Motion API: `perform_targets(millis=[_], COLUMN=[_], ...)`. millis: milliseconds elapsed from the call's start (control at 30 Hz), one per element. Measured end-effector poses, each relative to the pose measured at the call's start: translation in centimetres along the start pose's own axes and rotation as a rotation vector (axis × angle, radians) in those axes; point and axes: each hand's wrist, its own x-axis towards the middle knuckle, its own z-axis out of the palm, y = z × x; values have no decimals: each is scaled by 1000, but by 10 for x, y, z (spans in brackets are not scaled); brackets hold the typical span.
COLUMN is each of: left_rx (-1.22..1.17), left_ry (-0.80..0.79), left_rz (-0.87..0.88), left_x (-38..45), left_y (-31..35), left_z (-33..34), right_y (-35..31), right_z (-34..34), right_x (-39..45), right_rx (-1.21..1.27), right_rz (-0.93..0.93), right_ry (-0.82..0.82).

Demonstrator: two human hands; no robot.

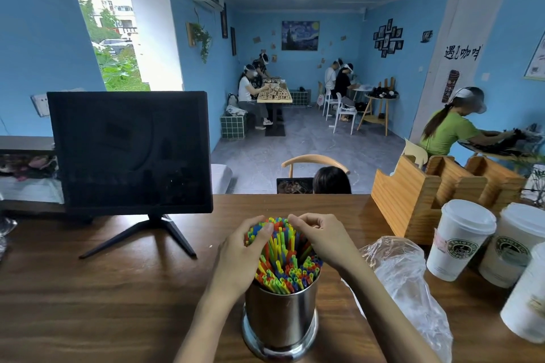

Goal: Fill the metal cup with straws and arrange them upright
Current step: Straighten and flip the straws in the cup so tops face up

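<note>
A shiny metal cup [280, 320] stands on the brown table [118, 303], close to the person, at about 6 o'clock. It is packed with bright straws [287, 272] — red, blue, yellow and green. Some stick up taller at the far side. The left hand [240, 259] curls round the tall straws from 9 o'clock, with the thumb pressed on their tops. The right hand [323, 237] comes in from 3 o'clock, and its bent fingers pinch the tips of the same bunch. A crinkly clear plastic bag [404, 277] lies just beside the cup at 3 o'clock. Farther right stand white paper cups [460, 240] with lids. Behind them sits a wooden holder [413, 200]. At 10 o'clock — a dark screen [129, 153] on a stand.
</note>
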Motion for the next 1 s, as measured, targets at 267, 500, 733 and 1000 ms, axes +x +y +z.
perform_targets(millis=[267, 500, 733, 1000], left_rx=[-18, -163, -286, -532], left_ry=[171, 120, 109, 73], left_rz=[37, 32, -64, -198], left_x=[-3, -5, -5, 2], left_y=[5, 5, 10, 11], left_z=[3, 1, 1, -6], right_y=[-7, -9, -12, -14], right_z=[0, -3, -3, -7], right_x=[1, -3, -5, -1], right_rx=[2, 218, 270, 254], right_rz=[-57, 14, 75, 21], right_ry=[31, -60, -119, -90])
